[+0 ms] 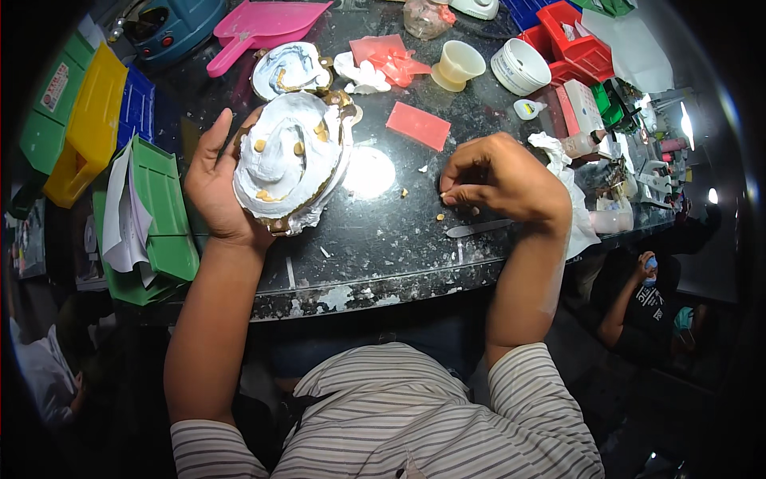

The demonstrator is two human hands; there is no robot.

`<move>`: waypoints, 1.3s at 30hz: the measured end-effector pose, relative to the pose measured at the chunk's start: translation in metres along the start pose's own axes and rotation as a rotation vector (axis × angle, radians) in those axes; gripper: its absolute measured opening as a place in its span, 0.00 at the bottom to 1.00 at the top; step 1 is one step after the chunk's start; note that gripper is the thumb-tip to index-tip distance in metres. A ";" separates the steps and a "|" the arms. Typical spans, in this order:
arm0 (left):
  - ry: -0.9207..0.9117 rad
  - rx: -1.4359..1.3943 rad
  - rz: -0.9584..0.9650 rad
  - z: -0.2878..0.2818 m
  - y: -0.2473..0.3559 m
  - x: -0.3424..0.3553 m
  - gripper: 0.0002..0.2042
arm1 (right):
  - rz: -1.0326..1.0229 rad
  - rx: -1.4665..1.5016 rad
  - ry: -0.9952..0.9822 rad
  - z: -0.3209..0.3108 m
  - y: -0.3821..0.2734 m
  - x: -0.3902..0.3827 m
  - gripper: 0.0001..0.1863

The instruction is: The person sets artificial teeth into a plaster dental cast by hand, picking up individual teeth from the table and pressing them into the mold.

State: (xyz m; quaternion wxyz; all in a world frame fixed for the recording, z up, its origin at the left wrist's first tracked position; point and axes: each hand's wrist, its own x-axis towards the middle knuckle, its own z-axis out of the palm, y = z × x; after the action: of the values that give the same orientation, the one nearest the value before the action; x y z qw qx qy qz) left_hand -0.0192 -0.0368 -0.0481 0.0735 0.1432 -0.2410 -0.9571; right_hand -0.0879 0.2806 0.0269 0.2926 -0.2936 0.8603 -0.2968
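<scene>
My left hand (pixel 214 188) is wrapped round the side of a brass-coloured dental flask half (pixel 275 180) filled with white plaster, its inside tilted up towards me. A few small tan pieces sit in the plaster's curved hollow. Over the table to the right, my right hand (pixel 511 180) is closed in a pinch, fingertips low near the tabletop; what they hold is too small to name. Tiny tan crumbs (pixel 440 217) lie close below it, beside a thin pale blade-like tool (pixel 479 229). A second plaster-filled flask half (pixel 291 70) rests behind the held one.
A flat pink wax sheet (pixel 419 126) lies mid-table. Behind are crumpled pink sheets (pixel 391 60), a cream cup (pixel 458 65), a white tub (pixel 520 67) and a pink dustpan (pixel 267 28). Green bins (pixel 163 199) flank the left; bottles and white cloth (pixel 578 215) the right. Other people sit nearby.
</scene>
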 end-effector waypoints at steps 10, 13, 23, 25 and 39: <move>-0.054 -0.013 -0.046 0.001 0.001 0.001 0.24 | -0.077 -0.027 0.111 0.001 -0.002 0.002 0.08; -0.021 0.031 0.040 -0.002 -0.003 0.003 0.24 | -0.257 -0.037 0.186 0.004 0.015 0.004 0.08; -0.046 -0.009 -0.049 0.005 0.001 -0.001 0.25 | -0.045 0.310 0.353 -0.005 -0.011 -0.009 0.06; -0.080 -0.024 -0.058 0.004 0.000 -0.001 0.25 | -0.128 0.394 0.354 -0.007 -0.013 -0.013 0.07; -0.149 -0.036 -0.146 0.005 0.003 -0.002 0.28 | -0.326 0.653 0.318 -0.008 -0.012 -0.015 0.10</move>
State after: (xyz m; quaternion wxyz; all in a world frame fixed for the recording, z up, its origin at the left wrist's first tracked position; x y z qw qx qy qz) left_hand -0.0188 -0.0364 -0.0416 -0.0120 0.0875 -0.2173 -0.9721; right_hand -0.0796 0.2852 0.0453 0.1827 -0.2679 0.6975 -0.6390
